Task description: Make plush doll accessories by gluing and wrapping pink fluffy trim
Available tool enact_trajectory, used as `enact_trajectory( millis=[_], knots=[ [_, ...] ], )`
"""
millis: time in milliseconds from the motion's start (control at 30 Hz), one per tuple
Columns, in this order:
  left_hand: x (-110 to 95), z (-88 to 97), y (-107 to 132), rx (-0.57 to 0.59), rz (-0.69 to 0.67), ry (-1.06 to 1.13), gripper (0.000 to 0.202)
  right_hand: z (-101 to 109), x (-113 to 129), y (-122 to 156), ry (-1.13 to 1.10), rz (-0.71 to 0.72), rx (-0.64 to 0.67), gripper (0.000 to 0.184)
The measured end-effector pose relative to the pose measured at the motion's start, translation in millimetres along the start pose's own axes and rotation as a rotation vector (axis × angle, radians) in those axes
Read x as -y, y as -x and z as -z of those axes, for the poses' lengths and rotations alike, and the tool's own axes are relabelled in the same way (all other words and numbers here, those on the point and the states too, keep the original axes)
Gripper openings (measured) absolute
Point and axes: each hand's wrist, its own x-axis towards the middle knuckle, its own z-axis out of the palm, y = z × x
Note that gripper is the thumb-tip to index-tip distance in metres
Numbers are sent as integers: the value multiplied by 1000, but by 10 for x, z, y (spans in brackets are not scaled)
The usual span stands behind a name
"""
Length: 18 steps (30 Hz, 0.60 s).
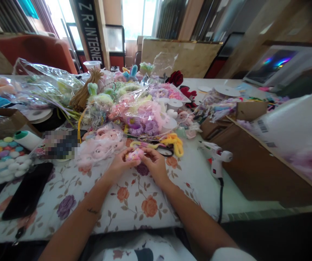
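Both my hands meet over the floral tablecloth near the table's middle. My left hand and my right hand have their fingers curled round a small fluffy pink craft piece held between them. Just behind my hands lie yellow pipe cleaners and black scissors. A clear bag of pink fluffy pieces rests to the left of my left hand.
A white glue gun stands right of my hands, its cord running toward me. An open cardboard box sits at right. A black phone and a tray of pompoms lie at left. Bags of craft supplies crowd the back.
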Motion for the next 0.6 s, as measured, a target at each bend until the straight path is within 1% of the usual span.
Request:
enact_trajectory(
  millis=[67,167,267,367,467,533,600],
  knots=[
    [1,0,3,-24,27,-22,67,5,13,5,9,18,2,22],
    [9,6,0,-28,21,10,68,0,40,13,12,23,-10,20],
    [7,1,-3,-26,16,104,70,-17,68,29,62,49,-76,17],
    [-9,-16,1,-29,34,218,75,-40,98,64,142,116,-146,13],
    [-23,-29,4,-32,62,247,75,-57,118,110,279,255,-173,6],
    [-28,-34,5,-44,68,241,76,-62,118,134,406,414,-180,2],
    [-37,-41,11,-43,61,244,76,-66,108,146,513,601,-143,8]
  ],
)
